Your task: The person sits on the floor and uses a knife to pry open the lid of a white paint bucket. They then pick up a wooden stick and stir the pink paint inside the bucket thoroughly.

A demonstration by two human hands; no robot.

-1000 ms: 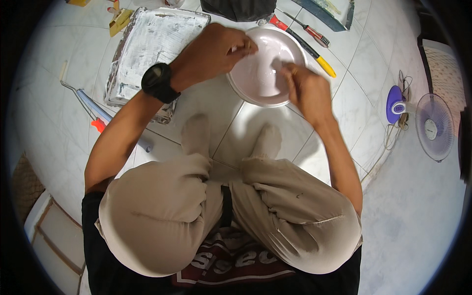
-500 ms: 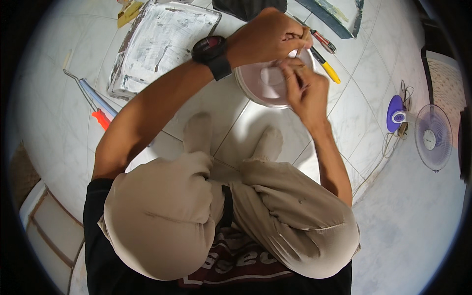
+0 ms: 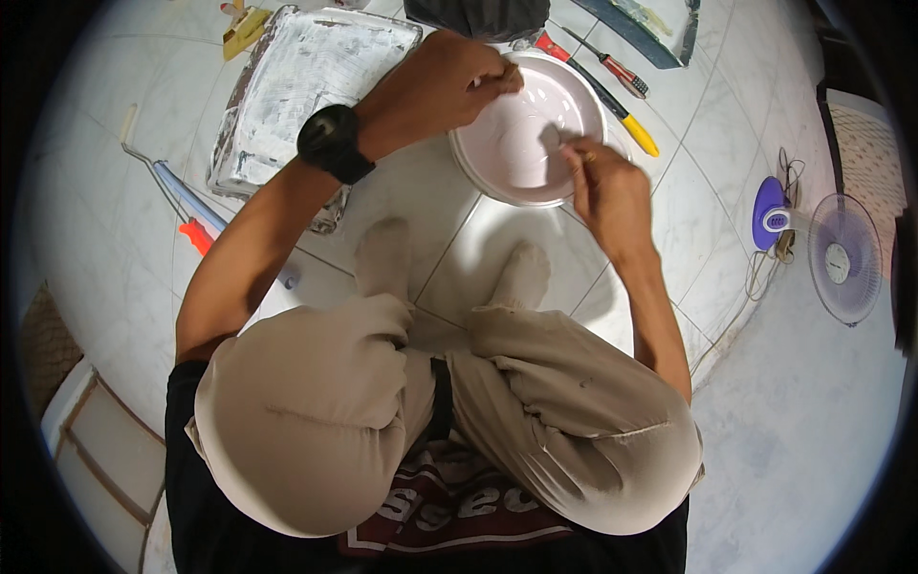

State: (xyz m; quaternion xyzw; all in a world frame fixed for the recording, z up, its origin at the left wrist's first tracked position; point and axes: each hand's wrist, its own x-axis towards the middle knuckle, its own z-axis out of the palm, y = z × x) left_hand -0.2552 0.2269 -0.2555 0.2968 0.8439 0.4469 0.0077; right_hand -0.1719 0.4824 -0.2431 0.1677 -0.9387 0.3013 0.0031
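Observation:
A round white tub (image 3: 463,158) holds a pale pinkish, glossy liquid that looks like paint. My left hand (image 3: 469,81), with a black watch (image 3: 333,143) on its wrist, is over the tub's far left rim. Its fingers are pinched together; a small brownish bit shows at the tips, too small to name. At the tub's right side is my right hand (image 3: 609,191), its thumb and fingers drawn together over the rim. Whatever lies between those fingers is hidden. A small yellowish spot, perhaps a ring, shows on one finger.
A white-smeared paint tray (image 3: 306,86) lies left of the tub, a yellow-handled tool (image 3: 631,134) and a screwdriver (image 3: 626,77) right. Behind are a black bag (image 3: 478,14) and dark tray (image 3: 660,38). A red-handled roller frame (image 3: 196,234) lies left; a fan (image 3: 837,258) stands right.
My hands have come apart. The left moved left and a little nearer, to the far left rim; the right moved slightly right and down. More of the tub's inside shows.

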